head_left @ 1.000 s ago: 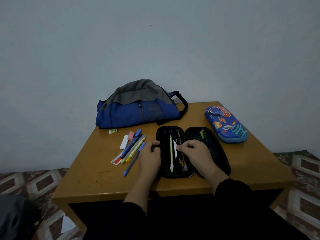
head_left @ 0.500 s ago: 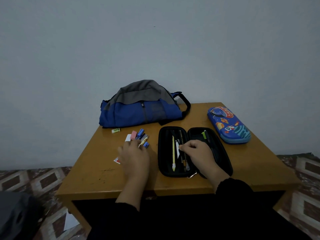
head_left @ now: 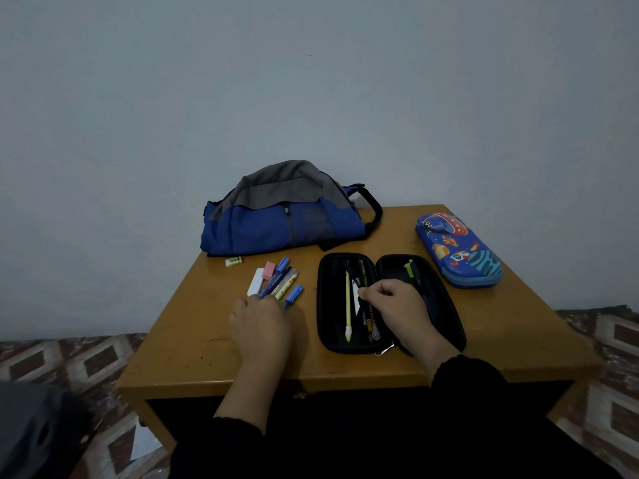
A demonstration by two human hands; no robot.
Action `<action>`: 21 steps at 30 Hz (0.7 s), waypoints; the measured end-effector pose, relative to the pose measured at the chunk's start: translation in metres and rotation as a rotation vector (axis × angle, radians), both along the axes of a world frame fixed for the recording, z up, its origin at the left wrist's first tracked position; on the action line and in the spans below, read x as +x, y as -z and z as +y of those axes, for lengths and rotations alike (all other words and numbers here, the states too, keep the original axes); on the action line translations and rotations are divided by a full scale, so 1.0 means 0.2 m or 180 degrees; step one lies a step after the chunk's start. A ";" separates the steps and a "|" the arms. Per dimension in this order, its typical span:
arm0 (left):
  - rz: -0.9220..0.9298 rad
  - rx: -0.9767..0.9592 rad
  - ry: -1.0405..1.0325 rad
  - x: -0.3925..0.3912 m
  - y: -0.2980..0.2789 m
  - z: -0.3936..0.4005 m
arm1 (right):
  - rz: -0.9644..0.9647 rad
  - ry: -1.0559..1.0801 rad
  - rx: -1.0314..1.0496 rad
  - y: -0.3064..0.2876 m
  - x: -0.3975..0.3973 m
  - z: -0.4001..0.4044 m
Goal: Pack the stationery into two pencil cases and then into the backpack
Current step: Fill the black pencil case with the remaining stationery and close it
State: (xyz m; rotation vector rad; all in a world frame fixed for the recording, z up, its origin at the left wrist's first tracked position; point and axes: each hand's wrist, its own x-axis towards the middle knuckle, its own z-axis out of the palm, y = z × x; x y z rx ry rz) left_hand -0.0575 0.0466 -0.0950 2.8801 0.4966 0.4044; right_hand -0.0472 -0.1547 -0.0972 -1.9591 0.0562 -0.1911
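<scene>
From the head view, an open black pencil case (head_left: 390, 302) is seen lying on the tabletop (head_left: 193, 326), a yellow pen (head_left: 348, 305) inside. The right hand (head_left: 397, 305) rests over it, fingers curled in a pinch; on what cannot be told. The left hand (head_left: 259, 323) is laid flat, fingers relaxed, on loose pens (head_left: 281, 283). A blue backpack (head_left: 283, 212) and a printed pencil case (head_left: 458, 250) are seen behind

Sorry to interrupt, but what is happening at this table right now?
A person is packing stationery. The right hand pinches something inside the open black pencil case, which already holds a yellow pen. The left hand rests on the loose pens. The blue patterned case is closed beside the backpack.
</scene>
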 end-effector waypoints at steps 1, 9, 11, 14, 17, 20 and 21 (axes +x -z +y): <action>-0.0056 -0.0024 0.0022 0.00 0.00 -0.01 | -0.0014 0.0005 0.0080 0.00 -0.01 0.00; -0.0897 -0.1577 0.0380 0.06 -0.19 -0.18 | -0.0211 0.0405 0.0682 -0.10 -0.02 -0.06; -0.0901 -0.1798 0.0589 0.09 -0.24 -0.24 | -0.0336 0.0524 0.0508 -0.12 0.00 -0.14; -0.0724 -0.2571 0.0935 0.16 -0.28 -0.34 | -0.0378 0.0759 0.0215 -0.12 0.02 -0.29; -0.0380 -0.3408 0.1150 0.21 -0.27 -0.45 | -0.0159 0.0903 0.0228 -0.04 0.02 -0.42; -0.0087 -0.3771 0.1162 0.26 -0.24 -0.56 | -0.0086 0.0839 0.0433 0.04 0.01 -0.48; -0.0042 -0.3807 0.1148 0.28 -0.23 -0.59 | -0.0084 0.0785 0.0487 0.05 0.02 -0.49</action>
